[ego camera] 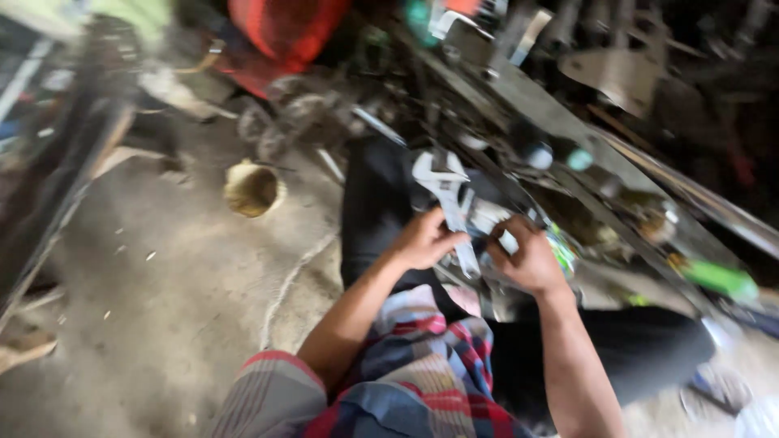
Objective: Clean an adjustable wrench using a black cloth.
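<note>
My left hand (423, 240) grips the handle of a silver adjustable wrench (445, 193), whose jaw points up and away from me. My right hand (529, 258) is closed around a small pale part (489, 217) right beside the wrench handle. Both hands work close together over my lap, above my black trousers (375, 203) and a plaid cloth (442, 365). The frame is blurred, so what the right hand holds is unclear.
A small round yellowish bowl (252, 189) sits on the concrete floor (162, 276) to the left. A metal frame with cluttered tools and parts (568, 154) runs diagonally at the right. A red object (284, 32) lies at the top. A green item (718, 280) is at the far right.
</note>
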